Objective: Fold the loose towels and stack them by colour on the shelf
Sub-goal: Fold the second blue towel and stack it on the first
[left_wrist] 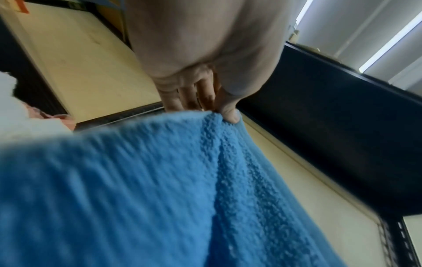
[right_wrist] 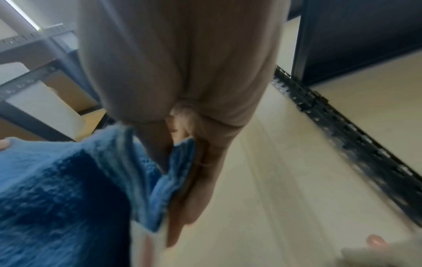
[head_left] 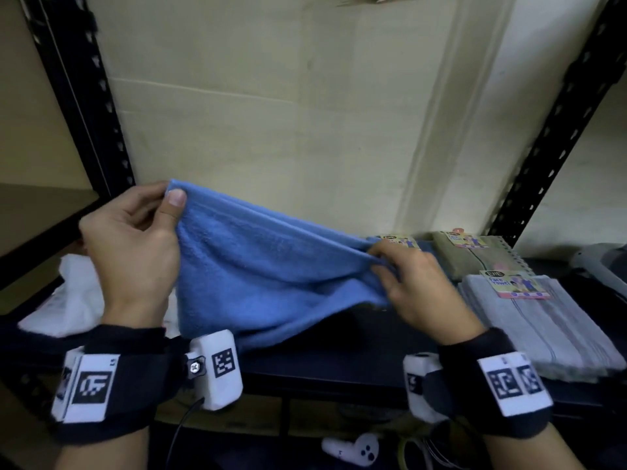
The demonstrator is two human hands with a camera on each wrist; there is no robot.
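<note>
A blue towel hangs stretched between both hands above the dark shelf. My left hand pinches its upper left corner between thumb and fingers, higher than the other side. My right hand grips the right end of the towel, lower down and close to the shelf. In the left wrist view the thumb presses the blue towel at its edge. In the right wrist view folded layers of the blue towel sit between the fingers.
A folded grey striped towel with a label lies at the right, an olive one behind it. White cloth lies at the left. Black slotted uprights frame the bay. A white controller lies below.
</note>
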